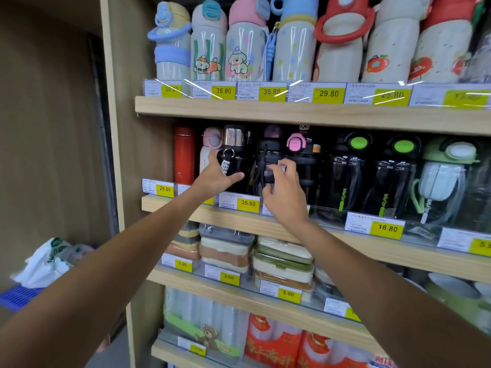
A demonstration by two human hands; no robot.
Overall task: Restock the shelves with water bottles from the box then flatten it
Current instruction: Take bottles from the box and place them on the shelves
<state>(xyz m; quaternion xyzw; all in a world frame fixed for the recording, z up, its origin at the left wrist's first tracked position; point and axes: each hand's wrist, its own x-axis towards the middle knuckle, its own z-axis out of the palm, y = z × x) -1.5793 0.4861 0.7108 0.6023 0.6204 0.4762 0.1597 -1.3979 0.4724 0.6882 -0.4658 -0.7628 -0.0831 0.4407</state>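
On the middle wooden shelf [239,220] stands a black water bottle with shiny silver cap [235,158]. The left hand [215,177] is at its lower part, with the fingers [212,158] spread apart and the thumb across the front. Just beside it on the right, the right hand [285,197] has its curled fingers clamped on a black bottle with dark hanging strap [267,155], on the same shelf.

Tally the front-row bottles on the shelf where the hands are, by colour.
Red bottle: 1
White bottle: 1
Black bottles: 5
Pale green bottle: 1
Total: 8
The far right edge is unclear.
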